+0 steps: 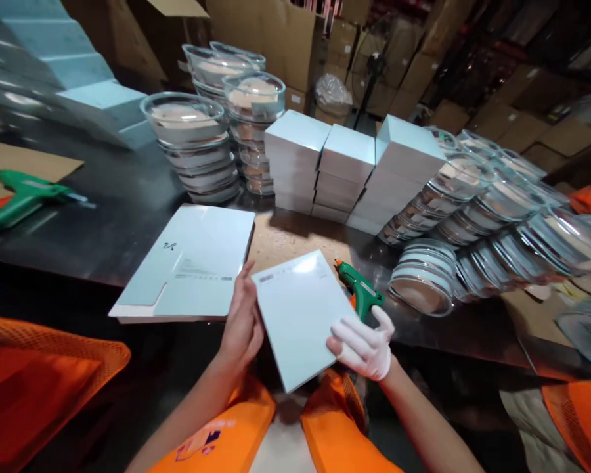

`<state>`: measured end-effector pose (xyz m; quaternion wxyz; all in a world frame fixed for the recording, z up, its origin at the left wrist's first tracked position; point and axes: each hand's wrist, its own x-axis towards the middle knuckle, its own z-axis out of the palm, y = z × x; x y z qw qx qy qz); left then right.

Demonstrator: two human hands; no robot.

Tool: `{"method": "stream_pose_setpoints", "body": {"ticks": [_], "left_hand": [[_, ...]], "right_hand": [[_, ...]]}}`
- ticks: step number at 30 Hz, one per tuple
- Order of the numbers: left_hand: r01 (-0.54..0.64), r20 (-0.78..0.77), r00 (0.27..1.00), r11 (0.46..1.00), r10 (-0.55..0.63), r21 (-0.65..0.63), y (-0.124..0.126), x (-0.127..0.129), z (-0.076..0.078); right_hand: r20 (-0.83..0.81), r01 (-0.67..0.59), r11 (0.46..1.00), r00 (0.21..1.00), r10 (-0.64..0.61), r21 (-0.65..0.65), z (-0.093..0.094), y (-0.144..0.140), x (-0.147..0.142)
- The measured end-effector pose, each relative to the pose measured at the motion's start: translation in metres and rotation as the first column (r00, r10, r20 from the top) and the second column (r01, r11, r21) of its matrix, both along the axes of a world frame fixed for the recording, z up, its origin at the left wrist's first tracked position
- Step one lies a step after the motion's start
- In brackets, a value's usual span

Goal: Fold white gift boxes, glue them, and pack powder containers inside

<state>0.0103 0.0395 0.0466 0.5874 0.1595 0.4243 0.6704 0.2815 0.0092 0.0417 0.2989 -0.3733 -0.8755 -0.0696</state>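
Note:
A flat white box (303, 318) with small print along its far edge is tilted in front of me, held between both hands. My left hand (242, 322), bare, grips its left edge. My right hand (362, 343), in a white glove with a bare fingertip showing, grips the lower right edge. Just beyond the right hand a green glue gun (362, 289) lies at the table's edge. Left of my left hand lies a stack of flat white printed sheets (197, 256). The underside of the held box is hidden.
White boxes (345, 154) stand stacked behind a brown board (300, 240) on the dark table (128, 197). Stacks of round clear containers (192, 138) stand left, with more containers (423, 272) to the right. Another green glue gun (29, 194) lies far left. Orange-clad people (584, 420) flank me.

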Motion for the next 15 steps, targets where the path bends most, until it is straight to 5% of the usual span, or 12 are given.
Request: {"method": "stream_pose_setpoints", "body": {"ticks": [3, 6, 8, 11, 15], "left_hand": [[-0.118, -0.052, 0.991, 0.985, 0.126, 0.126, -0.007, -0.004, -0.003], [-0.169, -0.214, 0.956, 0.973, 0.202, 0.160, -0.018, -0.009, -0.007], [-0.137, -0.272, 0.947, 0.980, 0.173, 0.147, -0.024, -0.012, -0.007], [-0.114, -0.337, 0.926, 0.978, 0.169, 0.176, -0.033, -0.016, -0.007], [-0.175, -0.374, 0.900, 0.971, 0.224, 0.162, -0.042, -0.029, -0.013]], "right_hand": [[0.043, -0.034, 0.882, 0.999, 0.015, 0.470, 0.055, 0.052, -0.008], [0.006, 0.112, 0.730, 0.988, -0.157, 0.674, 0.121, 0.134, -0.025], [0.036, 0.192, 0.744, 0.960, -0.279, 0.640, 0.160, 0.197, -0.040], [0.110, 0.432, 0.828, 0.861, -0.497, 0.356, 0.200, 0.273, -0.058], [0.189, 0.484, 0.846, 0.830, -0.525, 0.224, 0.207, 0.315, -0.063]]}}
